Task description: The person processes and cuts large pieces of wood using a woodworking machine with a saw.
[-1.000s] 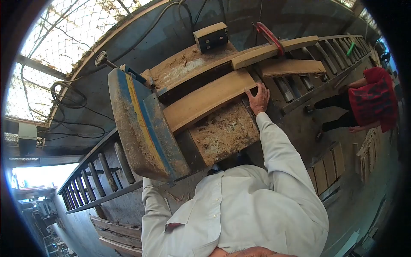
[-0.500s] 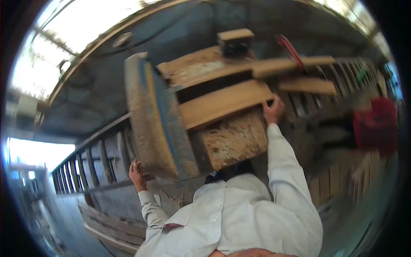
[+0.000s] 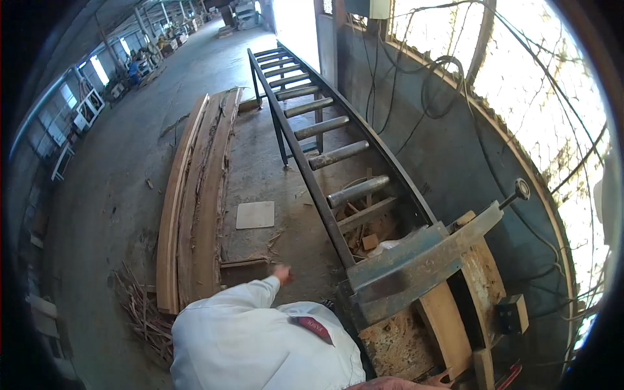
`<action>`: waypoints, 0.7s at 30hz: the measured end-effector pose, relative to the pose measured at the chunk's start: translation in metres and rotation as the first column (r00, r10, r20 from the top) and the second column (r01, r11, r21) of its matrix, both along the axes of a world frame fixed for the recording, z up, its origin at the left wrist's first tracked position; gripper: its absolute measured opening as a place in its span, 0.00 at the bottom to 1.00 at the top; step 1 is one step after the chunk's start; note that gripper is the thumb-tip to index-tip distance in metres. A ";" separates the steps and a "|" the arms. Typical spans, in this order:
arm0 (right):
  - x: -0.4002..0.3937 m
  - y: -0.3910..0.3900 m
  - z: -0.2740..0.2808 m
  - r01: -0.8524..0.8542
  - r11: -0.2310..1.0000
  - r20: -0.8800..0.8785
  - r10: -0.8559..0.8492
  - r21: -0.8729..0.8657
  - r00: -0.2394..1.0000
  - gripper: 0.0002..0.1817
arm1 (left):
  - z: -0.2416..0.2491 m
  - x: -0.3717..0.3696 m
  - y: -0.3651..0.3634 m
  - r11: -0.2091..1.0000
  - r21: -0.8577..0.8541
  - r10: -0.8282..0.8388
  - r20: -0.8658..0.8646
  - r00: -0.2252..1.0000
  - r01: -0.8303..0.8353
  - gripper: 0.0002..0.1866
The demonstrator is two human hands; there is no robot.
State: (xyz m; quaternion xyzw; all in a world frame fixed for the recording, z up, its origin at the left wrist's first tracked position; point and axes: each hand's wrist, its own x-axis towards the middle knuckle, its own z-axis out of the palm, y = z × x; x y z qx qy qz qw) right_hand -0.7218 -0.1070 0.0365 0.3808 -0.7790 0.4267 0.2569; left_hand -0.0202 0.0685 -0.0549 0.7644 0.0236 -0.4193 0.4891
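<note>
My left hand hangs beside my white sleeve, above the floor; it is small and blurred, so its fingers cannot be made out. At the bottom right, a small part of my right hand shows by the near end of a wooden board. The board lies on the machine table beside a sawdust-covered surface. A grey metal machine guard crosses over the board's far end. A black block with a wooden top sits to the right.
A roller conveyor stretches away beyond the machine. Long rough planks lie on the floor to the left, with thin wood strips near them. A pale flat square lies between planks and conveyor. Cables hang on the right wall.
The view has swung left, bringing the conveyor and floor planks into sight. My left hand has come away from the side of the machine. My right hand is now mostly out of frame.
</note>
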 end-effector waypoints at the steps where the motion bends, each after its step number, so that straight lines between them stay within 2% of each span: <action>1: 0.005 0.004 0.003 0.057 0.997 0.027 -0.058 0.043 0.998 0.26 | -0.001 -0.019 0.019 0.988 0.120 -0.101 0.057 0.993 0.094 0.13; 2: 0.010 0.011 0.008 0.116 0.989 0.051 -0.121 0.097 0.991 0.27 | -0.001 -0.035 0.039 0.951 0.252 -0.211 0.098 0.972 0.181 0.13; 3: 0.014 0.017 0.014 0.171 0.974 0.070 -0.183 0.148 0.981 0.29 | -0.028 -0.040 0.057 0.852 0.396 -0.420 0.128 0.899 0.341 0.15; 4: 0.016 0.023 0.019 0.224 0.954 0.085 -0.244 0.198 0.966 0.30 | -0.051 -0.040 0.067 0.705 0.534 -0.610 0.122 0.783 0.467 0.16; 5: 0.018 0.026 0.025 0.275 0.929 0.097 -0.306 0.247 0.947 0.31 | -0.047 -0.046 0.071 0.635 0.566 -0.692 0.113 0.713 0.526 0.18; 7: 0.019 0.020 0.027 0.272 0.929 0.122 -0.309 0.251 0.943 0.33 | -0.033 -0.055 0.076 0.477 0.624 -0.830 0.088 0.551 0.619 0.20; 10: 0.017 0.022 0.026 0.281 0.916 0.200 -0.344 0.286 0.918 0.38 | -0.028 -0.047 0.062 0.469 0.543 -0.839 0.030 0.543 0.696 0.21; 11: 0.007 0.028 0.025 0.220 0.900 0.205 -0.313 0.376 0.927 0.39 | -0.031 -0.043 0.055 0.461 0.535 -0.852 0.045 0.521 0.708 0.21; 14: -0.006 0.028 0.014 0.190 0.893 0.248 -0.308 0.407 0.918 0.42 | -0.031 -0.031 0.032 0.454 0.521 -0.871 0.087 0.484 0.723 0.20; 15: -0.010 0.031 0.008 0.007 0.993 0.200 -0.031 0.120 0.979 0.41 | -0.026 -0.028 0.021 0.457 0.520 -0.871 0.097 0.482 0.722 0.19; 16: -0.012 0.032 0.004 0.000 0.993 0.200 -0.024 0.119 0.980 0.41 | -0.020 -0.026 0.011 0.459 0.518 -0.872 0.107 0.478 0.722 0.18; 18: -0.015 0.032 -0.003 -0.003 0.997 0.147 -0.008 0.079 0.989 0.40 | 0.007 -0.026 -0.002 0.556 0.445 -0.807 0.085 0.584 0.703 0.17; 19: -0.015 0.030 -0.005 -0.006 0.998 0.120 -0.001 0.057 0.993 0.40 | 0.005 -0.024 -0.006 0.602 0.407 -0.770 0.070 0.634 0.687 0.17; 20: -0.016 0.028 -0.005 0.191 0.931 0.150 -0.247 0.311 0.957 0.39 | 0.002 -0.020 -0.011 0.598 0.404 -0.786 0.126 0.605 0.692 0.17; 21: -0.016 0.024 -0.007 0.007 1.000 0.067 -0.006 -0.013 0.998 0.38 | -0.001 -0.016 -0.015 0.591 0.402 -0.800 0.178 0.573 0.699 0.16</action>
